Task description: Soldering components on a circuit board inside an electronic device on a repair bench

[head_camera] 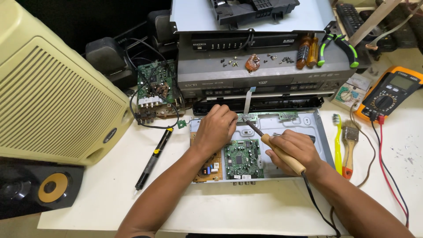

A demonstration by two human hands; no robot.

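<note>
Head camera looks straight down on a white bench (264,211) where a person is soldering inside an opened disc player chassis (319,132) at the middle of the frame. The right hand (295,150) is closed in a pen-like grip round the wooden handle of a soldering iron (282,153), whose metal tip reaches up and left to a narrow green strip board (264,116) along the chassis's upper edge. The left hand (216,128) is curled shut just left of the tip, knuckles up, pressing on or pinching something at that strip; whether it holds solder wire I cannot tell, since the fingers cover it.

By my reading, the joint is being heated right now. The next move would call for a steady tip, solder fed at the pad, and care with the white ribbon cable (249,99) rising just above the work.

Below the hands lies a green main board (242,158) with a brownish power board (207,169) to its left. A black desoldering pump (152,161) rests left of the chassis; a green toothbrush (337,141) and a small paintbrush (349,145) lie to its right, and an orange multimeter (387,94) sits at the right edge. A stack of grey players (260,75) at the upper centre carries loose screws, screwdrivers and green-handled pliers (341,46). A cream speaker (53,92) fills the upper left.

The joint itself is too small to make out, and the iron's cord runs off the bottom edge.
</note>
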